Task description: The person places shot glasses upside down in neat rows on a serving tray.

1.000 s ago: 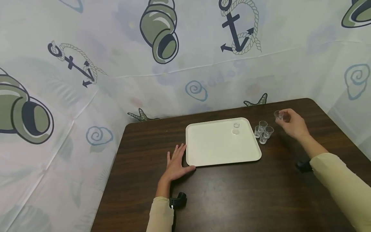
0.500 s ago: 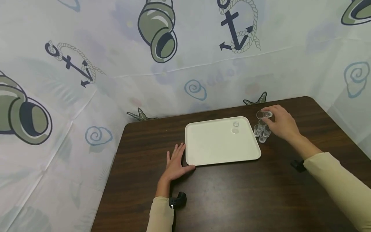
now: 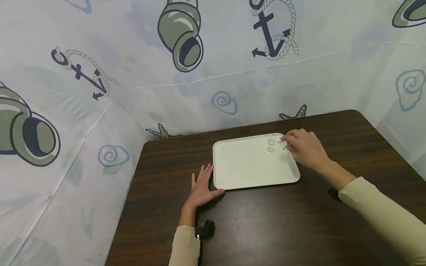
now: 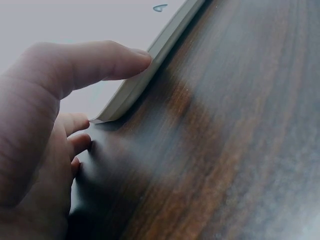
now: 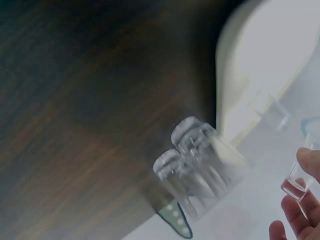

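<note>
The right hand (image 3: 307, 149) pinches a small clear glass (image 3: 283, 144) between thumb and fingers, holding it tilted over the tray (image 3: 246, 168) near its far right corner. On the tray itself, just left of the held glass and close to the far edge, sits another clear glass (image 3: 270, 145). The left hand (image 3: 200, 194) grips nothing — its fingers are spread along the tray's left edge, while its thumb lies on the rim at the near left corner. The right wrist view shows two more glasses (image 5: 200, 155) side by side on the table (image 3: 266, 225), just beside the tray; the head view has the right hand in front of them. The cream tray lies flat toward the table's far edge, its long sides running left to right. Behind that edge hangs a pale cloth (image 3: 193, 83) printed with anchors, shells and starfish. Both arms wear pale yellow sleeves (image 3: 185, 245).
</note>
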The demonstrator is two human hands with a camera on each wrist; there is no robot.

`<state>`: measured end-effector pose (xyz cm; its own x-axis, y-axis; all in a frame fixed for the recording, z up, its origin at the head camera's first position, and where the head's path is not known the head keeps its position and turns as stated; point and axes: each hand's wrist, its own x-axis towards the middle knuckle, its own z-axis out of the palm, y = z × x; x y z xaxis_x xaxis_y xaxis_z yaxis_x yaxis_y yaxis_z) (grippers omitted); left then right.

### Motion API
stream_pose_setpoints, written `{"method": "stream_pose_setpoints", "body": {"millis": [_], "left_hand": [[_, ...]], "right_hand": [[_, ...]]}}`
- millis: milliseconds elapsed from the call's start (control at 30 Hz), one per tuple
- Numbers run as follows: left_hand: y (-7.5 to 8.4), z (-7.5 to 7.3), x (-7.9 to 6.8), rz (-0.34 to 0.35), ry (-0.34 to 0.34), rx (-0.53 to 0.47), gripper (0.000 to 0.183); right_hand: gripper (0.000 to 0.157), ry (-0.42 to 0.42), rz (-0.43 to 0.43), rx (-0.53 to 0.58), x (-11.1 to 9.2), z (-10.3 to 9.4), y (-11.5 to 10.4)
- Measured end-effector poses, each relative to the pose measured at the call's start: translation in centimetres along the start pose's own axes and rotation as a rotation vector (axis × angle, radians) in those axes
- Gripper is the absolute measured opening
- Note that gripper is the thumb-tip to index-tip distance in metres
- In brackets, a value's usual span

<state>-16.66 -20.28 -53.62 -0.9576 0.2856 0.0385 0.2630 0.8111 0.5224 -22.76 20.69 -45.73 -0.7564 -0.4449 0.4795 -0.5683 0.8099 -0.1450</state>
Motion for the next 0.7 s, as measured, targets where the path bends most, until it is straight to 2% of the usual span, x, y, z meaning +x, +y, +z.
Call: {"method": "stream_pose_setpoints", "body": {"millis": [167, 400, 700], "left_hand": [[0.0, 0.0, 0.0, 0.006, 0.004, -0.01, 0.101], [0.0, 0.0, 0.0, 0.0, 0.0, 0.001, 0.102], [0.1, 0.0, 0.0, -0.014, -0.008, 0.014, 0.102]], "right_hand": [[0.036, -0.043, -0.076, -0.065, -0.4, 1.2, -0.5], [0.031, -0.106, -0.127, -0.134, -1.0, 2.8, -0.6], [0.03, -0.131, -0.196, -0.196, -0.8, 3.7, -0.9]]}}
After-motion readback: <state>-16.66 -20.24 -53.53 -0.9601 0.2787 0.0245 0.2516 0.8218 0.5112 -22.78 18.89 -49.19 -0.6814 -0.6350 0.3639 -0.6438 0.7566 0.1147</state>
